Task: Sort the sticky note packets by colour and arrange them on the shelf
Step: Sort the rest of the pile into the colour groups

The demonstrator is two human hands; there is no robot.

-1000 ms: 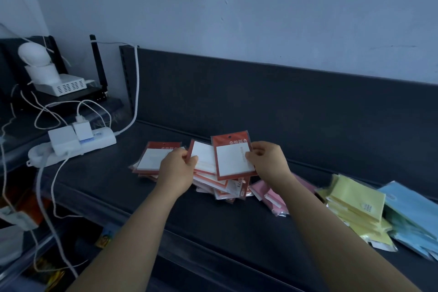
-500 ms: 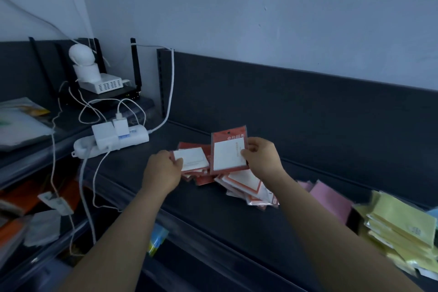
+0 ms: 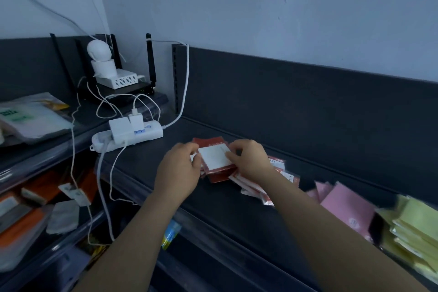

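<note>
1. Packet (image 3: 214,160), upright before, now lies flat on the red pile (image 3: 276,169) on the shelf (image 3: 151,173).
2. Left hand (image 3: 177,170) and right hand (image 3: 251,161) pinch its sides.
3. Header end points toward the shelf's back.

You have bare shelf (image 3: 225,206) in front of the red packets (image 3: 220,176); the power strip (image 3: 128,136) blocks your left, pink packets (image 3: 343,201) and yellow packets (image 3: 417,227) your right.
</note>
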